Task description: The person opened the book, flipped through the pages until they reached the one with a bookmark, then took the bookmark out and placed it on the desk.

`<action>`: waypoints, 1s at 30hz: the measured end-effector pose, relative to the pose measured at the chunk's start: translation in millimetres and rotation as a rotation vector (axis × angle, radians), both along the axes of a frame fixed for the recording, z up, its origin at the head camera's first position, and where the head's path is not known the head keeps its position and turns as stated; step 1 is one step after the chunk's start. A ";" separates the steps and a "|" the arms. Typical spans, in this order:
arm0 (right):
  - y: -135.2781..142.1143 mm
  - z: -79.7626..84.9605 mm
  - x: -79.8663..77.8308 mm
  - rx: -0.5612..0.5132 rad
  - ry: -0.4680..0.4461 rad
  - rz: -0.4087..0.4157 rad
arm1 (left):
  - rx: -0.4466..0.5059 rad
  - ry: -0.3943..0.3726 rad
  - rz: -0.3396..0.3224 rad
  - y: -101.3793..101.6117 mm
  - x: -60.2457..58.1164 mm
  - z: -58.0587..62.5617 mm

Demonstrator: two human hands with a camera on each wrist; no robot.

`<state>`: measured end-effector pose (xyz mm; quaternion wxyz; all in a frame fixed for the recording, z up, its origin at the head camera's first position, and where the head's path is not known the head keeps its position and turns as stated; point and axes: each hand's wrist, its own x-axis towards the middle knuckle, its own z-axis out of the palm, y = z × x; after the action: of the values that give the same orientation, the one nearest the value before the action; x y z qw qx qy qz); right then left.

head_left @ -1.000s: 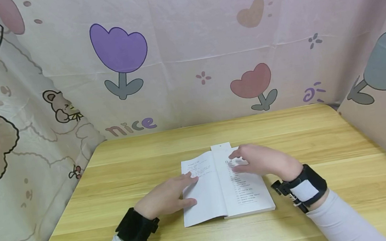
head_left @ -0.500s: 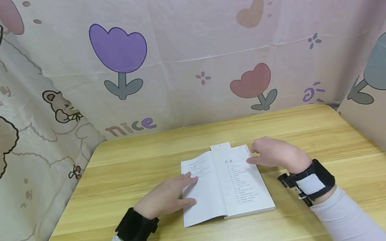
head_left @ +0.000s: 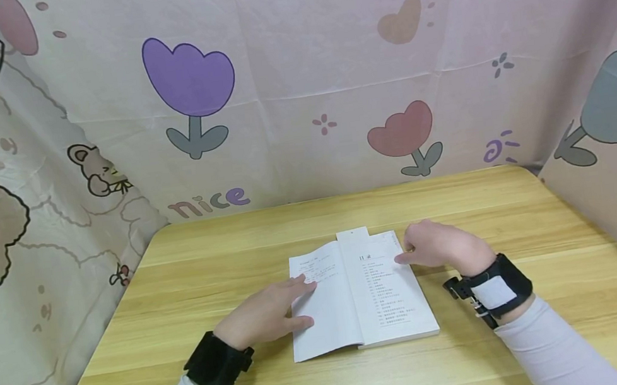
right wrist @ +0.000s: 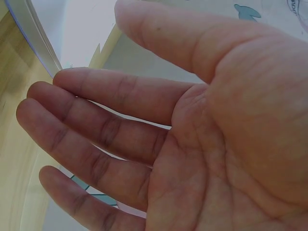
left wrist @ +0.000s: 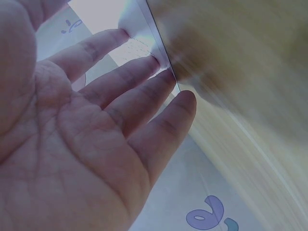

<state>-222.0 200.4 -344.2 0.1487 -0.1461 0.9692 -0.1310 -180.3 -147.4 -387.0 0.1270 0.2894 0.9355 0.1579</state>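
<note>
An open book (head_left: 329,323) lies on the wooden table, a printed list on its right page and a few lines of text at the top of the left. From its top edge, near the fold, sticks out a white card (head_left: 352,234) with a small dark mark. My left hand (head_left: 265,315) rests its straight, spread fingers on the left page's outer edge; the left wrist view shows the fingertips (left wrist: 185,101) along that edge. At the upper right edge is my right hand (head_left: 440,244), thumb over the page margin. In the right wrist view its fingers (right wrist: 110,130) are loosely extended, index tip right at the book's edge.
The wooden table (head_left: 224,253) runs back to a printed cloth (head_left: 281,49) with tulips and lettering, which also hangs along both sides. Each wrist wears a black strap, the left strap (head_left: 217,365) and the right strap (head_left: 497,291).
My right hand has moved right, from over the upper part of the right page to its outer edge, uncovering the heading. The left hand and the book stay in place.
</note>
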 end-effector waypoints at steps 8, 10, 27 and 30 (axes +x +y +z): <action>-2.5 0.6 0.1 -0.010 -0.019 0.007 | -0.010 -0.006 0.002 0.3 -1.1 0.0; -2.9 0.9 0.4 -0.014 -0.024 0.008 | -0.007 -0.009 0.000 0.1 -1.1 0.6; -6.2 1.2 3.2 -0.004 -0.027 -0.014 | 0.003 -0.009 -0.007 -1.3 -0.8 0.8; -5.5 0.3 2.9 0.000 -0.024 -0.016 | 0.006 -0.011 -0.006 -1.6 -0.9 0.5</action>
<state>-219.2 194.9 -343.9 0.1590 -0.1365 0.9686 -0.1340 -181.2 -149.0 -386.5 0.1318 0.2918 0.9334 0.1618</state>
